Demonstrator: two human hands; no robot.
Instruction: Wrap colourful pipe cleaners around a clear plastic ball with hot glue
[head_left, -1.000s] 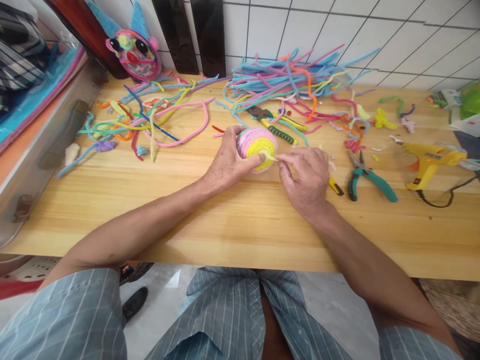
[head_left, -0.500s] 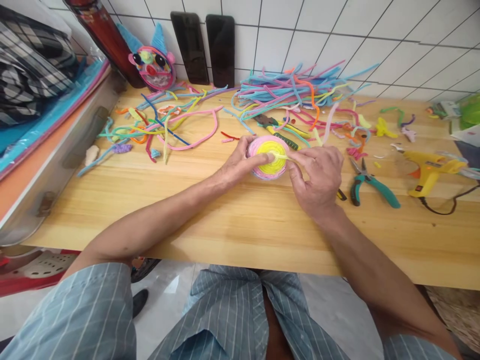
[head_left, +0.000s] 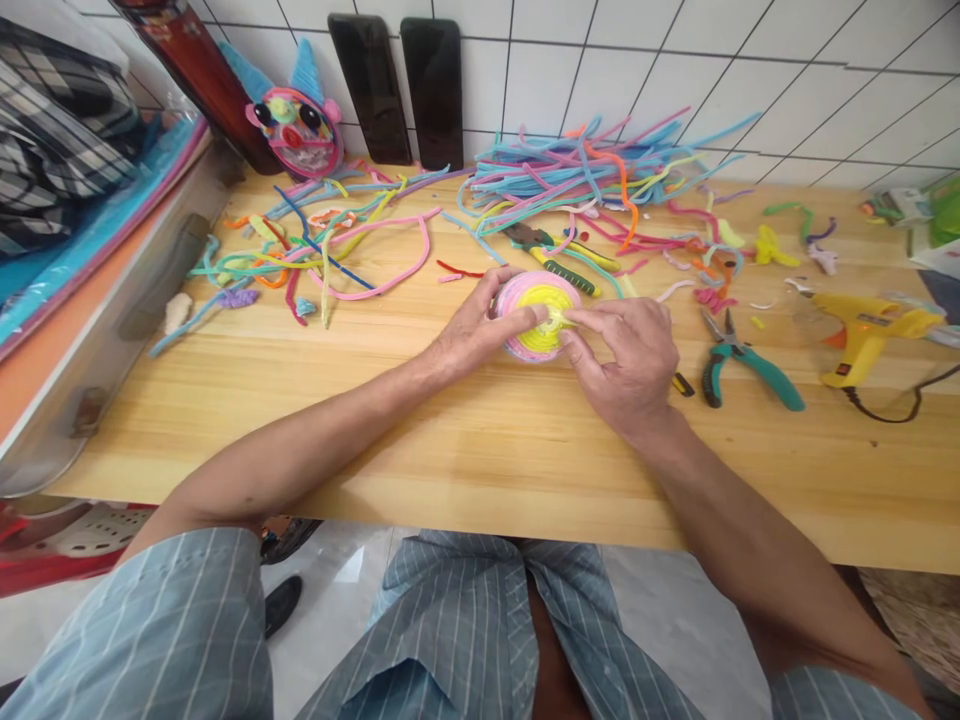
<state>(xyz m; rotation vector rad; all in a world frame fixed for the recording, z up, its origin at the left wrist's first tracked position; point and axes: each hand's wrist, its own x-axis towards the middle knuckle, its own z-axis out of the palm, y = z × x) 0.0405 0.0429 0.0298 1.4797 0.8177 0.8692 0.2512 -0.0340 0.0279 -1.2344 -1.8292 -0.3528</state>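
Observation:
A round coil of pipe cleaners (head_left: 536, 345), yellow in the middle with pink rings outside, is held above the wooden table. My left hand (head_left: 491, 320) grips it from the left, the thumb pressed on its yellow middle. From the right, my right hand (head_left: 626, 355) reaches the coil's centre, with thumb and forefinger pinched on a thin yellow pipe cleaner (head_left: 564, 316). Most of that strand is hidden by the fingers. Just behind the coil lie green-and-yellow handled pliers (head_left: 570, 275). Teal-handled pliers (head_left: 750, 365) rest open to the right of my right hand.
A yellow glue gun (head_left: 862, 330) lies at the right with its cord. Bundled pipe cleaners (head_left: 570, 170) and loose ones (head_left: 375, 265) spread along the back. Two phones (head_left: 433, 95), a decorated animal face (head_left: 296, 130) and a red flask (head_left: 191, 70) stand by the tiled wall. A plastic bin (head_left: 150, 290) borders the left.
My right hand has moved left, its fingertips now close to the coil's centre. Less of the yellow strand shows between fingers and coil. My left hand keeps its grip.

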